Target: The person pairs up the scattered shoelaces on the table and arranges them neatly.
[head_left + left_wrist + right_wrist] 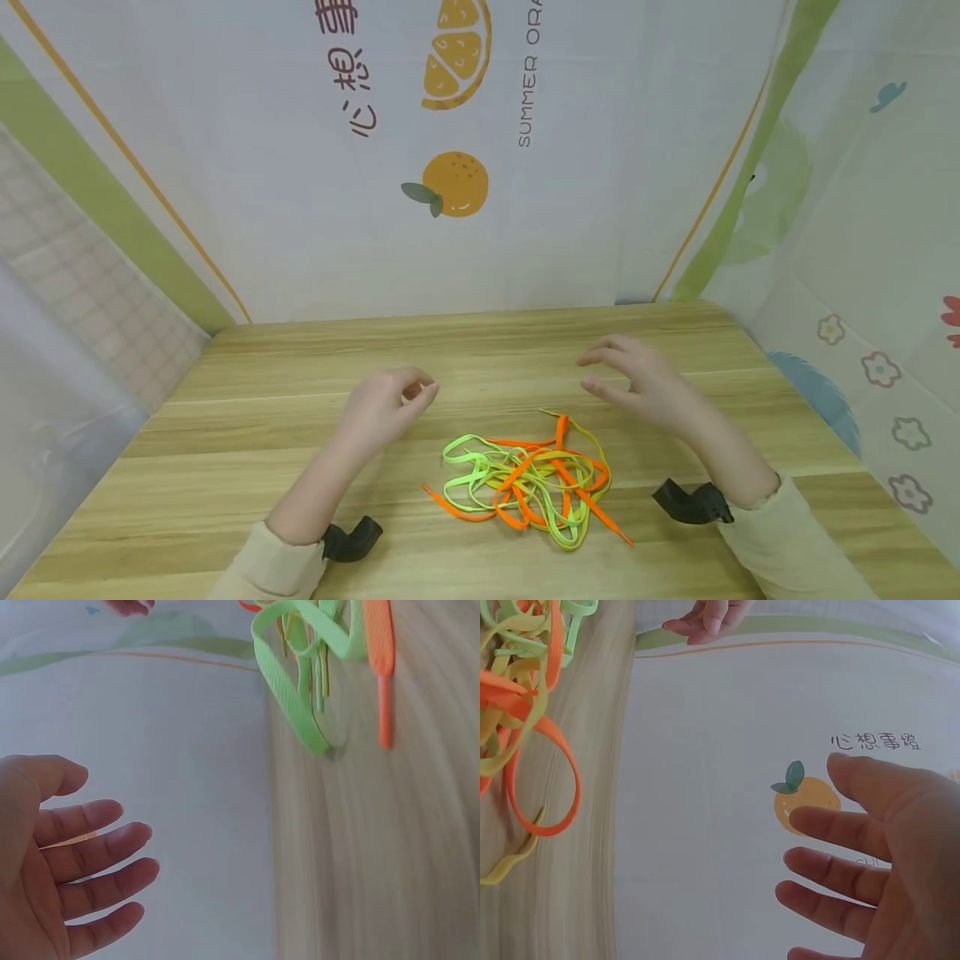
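Observation:
A tangled heap of flat shoelaces lies on the wooden table, seen in the head view. Orange lace [517, 475], light green lace [468, 479] and yellow lace [602, 483] cross over one another, and some tipped ends stick out. To the upper left of the heap, my left hand [386, 404] hovers with loosely bent fingers and holds nothing. My right hand [637, 379] is held off to the upper right, thumb and fingers apart, also with nothing in it. Neither hand touches the laces. Both wrist views show the fingers spread and relaxed.
The wooden table [285, 450] reaches back to a white printed curtain [555, 225] with orange pictures. Another patterned curtain [885, 275] hangs along the right side. A black wrist mount [352, 540] sits at the left cuff, and a second black mount [692, 502] at the right.

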Demonstrator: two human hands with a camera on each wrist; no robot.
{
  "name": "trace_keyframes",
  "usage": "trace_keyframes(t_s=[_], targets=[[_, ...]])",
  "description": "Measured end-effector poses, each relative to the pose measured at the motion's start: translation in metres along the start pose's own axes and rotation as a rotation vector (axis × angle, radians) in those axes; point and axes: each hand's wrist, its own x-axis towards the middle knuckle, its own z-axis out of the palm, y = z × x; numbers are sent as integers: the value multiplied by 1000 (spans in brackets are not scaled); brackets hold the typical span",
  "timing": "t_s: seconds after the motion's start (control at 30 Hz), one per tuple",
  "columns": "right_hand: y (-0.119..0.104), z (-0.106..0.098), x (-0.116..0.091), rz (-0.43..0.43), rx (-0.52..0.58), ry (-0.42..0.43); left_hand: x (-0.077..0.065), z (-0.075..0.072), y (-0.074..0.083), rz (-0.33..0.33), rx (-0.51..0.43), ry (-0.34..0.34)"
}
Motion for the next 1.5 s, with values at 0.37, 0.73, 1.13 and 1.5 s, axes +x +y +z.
trace_keyframes(t_s=[0.37,0.73,1.13,1.5], targets=[[-11,9,0,-206,13,33,-7,9,17,19,-38,-34],[-21,22,-4,-254,72,-54,-17,23,32,75,-50,-105],[-17,49,-3,-157,84,-242,-23,39,34,121,-153,-297],[-18,55,-3,-129,54,-333,-21,42,37,130,-195,-384]])
